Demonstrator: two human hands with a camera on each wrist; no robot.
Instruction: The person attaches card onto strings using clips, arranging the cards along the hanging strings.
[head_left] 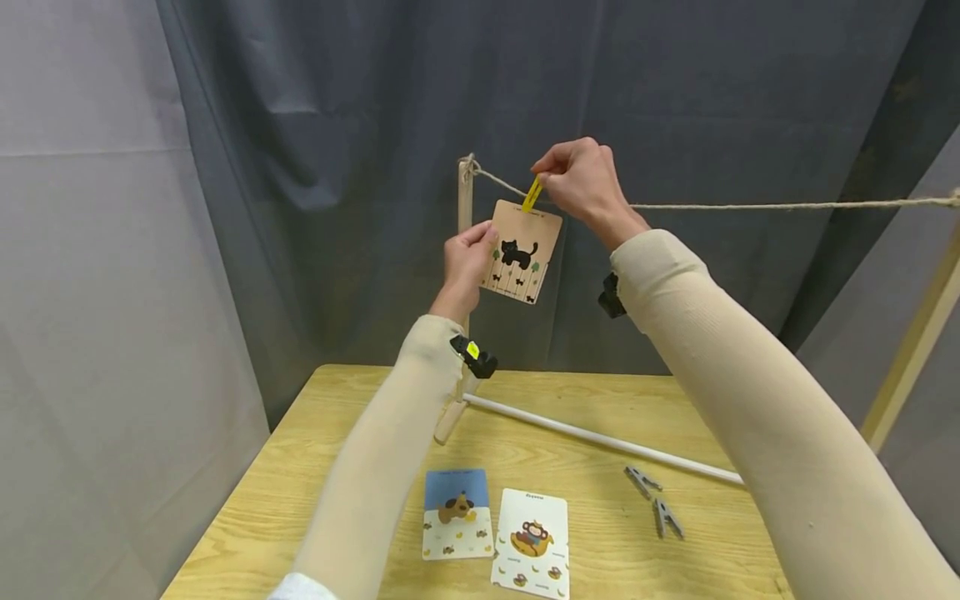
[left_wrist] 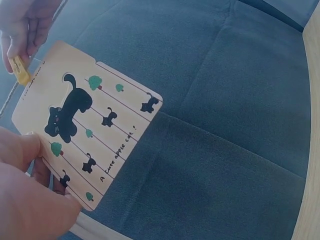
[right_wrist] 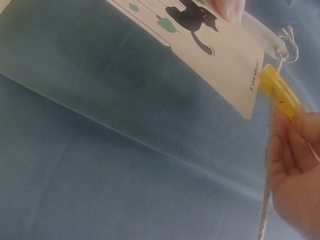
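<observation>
A beige card with a black cat (head_left: 521,250) is up at the left end of the rope (head_left: 750,206). My left hand (head_left: 467,265) pinches its left edge between thumb and fingers. Above it, my right hand (head_left: 587,185) pinches a yellow clothespin (head_left: 532,193). The clothespin's tip is at the card's top edge and the rope, as the right wrist view shows with the clothespin (right_wrist: 280,92) crossing the rope (right_wrist: 269,170). Whether it bites both card and rope I cannot tell. The card hangs tilted.
On the wooden table (head_left: 360,400) lie a blue-and-white dog card (head_left: 456,512), a white monkey card (head_left: 530,542) and two grey clothespins (head_left: 642,481). A wooden post (head_left: 465,200) holds the rope's left end, another post (head_left: 918,342) stands right, and a white rod (head_left: 600,437) runs between.
</observation>
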